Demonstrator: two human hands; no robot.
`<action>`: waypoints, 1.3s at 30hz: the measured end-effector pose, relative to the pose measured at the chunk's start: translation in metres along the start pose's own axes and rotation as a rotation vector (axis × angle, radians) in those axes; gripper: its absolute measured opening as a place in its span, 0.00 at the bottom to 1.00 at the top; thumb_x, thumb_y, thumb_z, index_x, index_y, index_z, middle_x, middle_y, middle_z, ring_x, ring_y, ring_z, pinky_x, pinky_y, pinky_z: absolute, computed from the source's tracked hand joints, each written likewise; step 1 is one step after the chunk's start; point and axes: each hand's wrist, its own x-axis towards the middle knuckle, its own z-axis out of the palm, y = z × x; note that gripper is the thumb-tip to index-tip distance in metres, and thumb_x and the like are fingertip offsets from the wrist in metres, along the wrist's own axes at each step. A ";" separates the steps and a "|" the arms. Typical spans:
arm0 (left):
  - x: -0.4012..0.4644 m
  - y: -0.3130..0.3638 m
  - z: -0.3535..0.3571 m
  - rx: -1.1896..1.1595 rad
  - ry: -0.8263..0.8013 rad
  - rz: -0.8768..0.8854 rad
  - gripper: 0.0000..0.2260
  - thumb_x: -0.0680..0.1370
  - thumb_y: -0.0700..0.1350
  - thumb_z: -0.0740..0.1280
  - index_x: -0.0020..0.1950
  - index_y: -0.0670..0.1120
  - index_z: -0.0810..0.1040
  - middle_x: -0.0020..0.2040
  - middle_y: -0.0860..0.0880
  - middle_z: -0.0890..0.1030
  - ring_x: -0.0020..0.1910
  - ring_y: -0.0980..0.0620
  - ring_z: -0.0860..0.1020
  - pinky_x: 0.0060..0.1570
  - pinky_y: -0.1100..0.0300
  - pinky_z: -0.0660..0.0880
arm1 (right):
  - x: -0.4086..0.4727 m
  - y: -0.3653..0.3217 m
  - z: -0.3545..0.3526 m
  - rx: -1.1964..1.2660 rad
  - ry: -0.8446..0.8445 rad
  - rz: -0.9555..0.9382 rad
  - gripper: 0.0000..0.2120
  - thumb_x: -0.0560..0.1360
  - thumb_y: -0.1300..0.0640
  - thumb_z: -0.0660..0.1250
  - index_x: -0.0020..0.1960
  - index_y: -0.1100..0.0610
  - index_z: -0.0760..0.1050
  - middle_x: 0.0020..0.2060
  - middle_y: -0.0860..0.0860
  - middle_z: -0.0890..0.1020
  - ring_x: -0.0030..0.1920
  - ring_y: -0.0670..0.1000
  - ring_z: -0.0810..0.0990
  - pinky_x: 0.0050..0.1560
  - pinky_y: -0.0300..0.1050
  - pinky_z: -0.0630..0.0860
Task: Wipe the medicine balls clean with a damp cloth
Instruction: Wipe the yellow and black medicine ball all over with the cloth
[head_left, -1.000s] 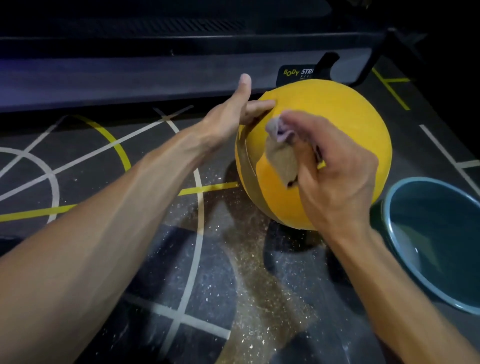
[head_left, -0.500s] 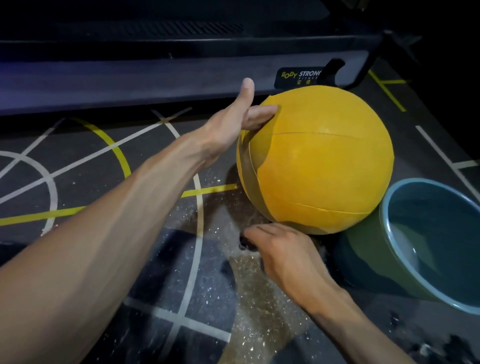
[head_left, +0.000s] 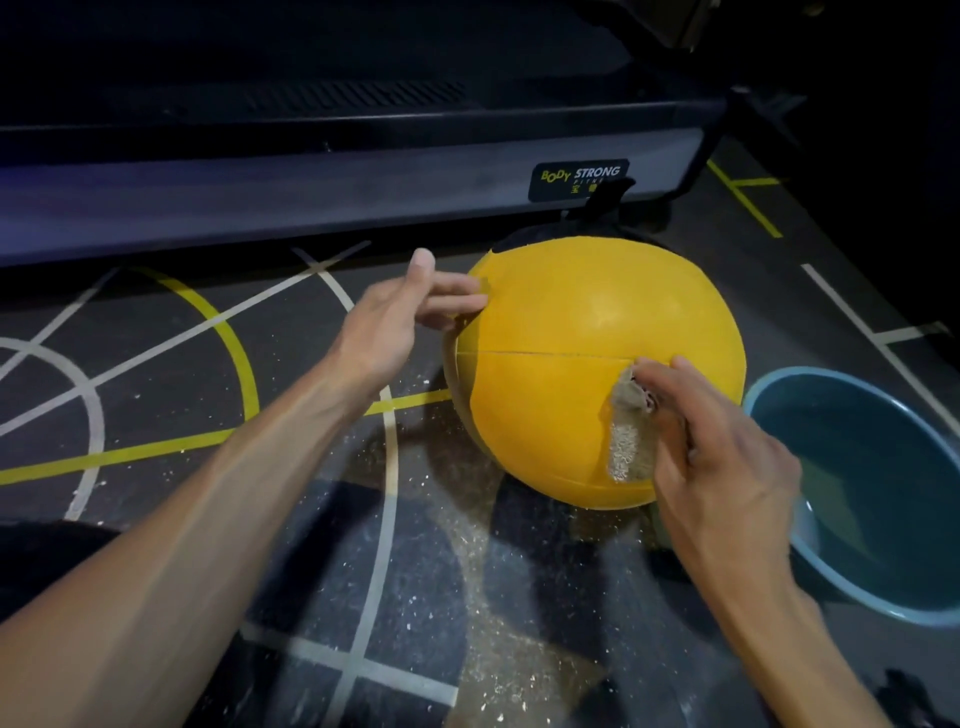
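— Medicine ball (head_left: 571, 332) status?
— It's sitting on the gym floor (head_left: 426, 571), yellow, just beside the blue basin (head_left: 883, 597) on my right, in front of the machine frame (head_left: 311, 192).
— Hands?
— They're apart. My left hand (head_left: 395, 322) is bracing the ball's upper left side, fingers straight, thumb sticking up. My right hand (head_left: 722, 467) is pinching the grey cloth (head_left: 628, 436) and pressing it against the ball's lower right face.
— Floor?
— It's looking speckled with pale grit under the ball.
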 end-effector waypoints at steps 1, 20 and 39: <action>0.001 -0.001 -0.001 -0.026 0.044 -0.001 0.23 0.88 0.57 0.50 0.63 0.51 0.83 0.54 0.56 0.87 0.55 0.58 0.82 0.62 0.55 0.75 | 0.000 0.000 -0.001 0.000 0.006 0.007 0.12 0.81 0.60 0.64 0.61 0.54 0.82 0.61 0.40 0.75 0.62 0.56 0.83 0.52 0.52 0.81; 0.060 0.057 0.053 0.407 0.055 0.287 0.05 0.79 0.57 0.72 0.47 0.57 0.81 0.43 0.62 0.80 0.46 0.65 0.76 0.40 0.67 0.68 | -0.042 -0.004 0.013 0.063 -0.079 -0.087 0.17 0.78 0.67 0.63 0.63 0.55 0.82 0.65 0.45 0.81 0.73 0.51 0.74 0.64 0.53 0.78; 0.026 0.091 0.040 0.725 0.017 0.270 0.08 0.78 0.57 0.72 0.47 0.55 0.86 0.41 0.55 0.86 0.46 0.53 0.84 0.47 0.54 0.77 | -0.061 0.004 0.024 0.389 -0.148 0.554 0.16 0.79 0.61 0.70 0.60 0.43 0.83 0.47 0.37 0.86 0.44 0.35 0.82 0.41 0.26 0.73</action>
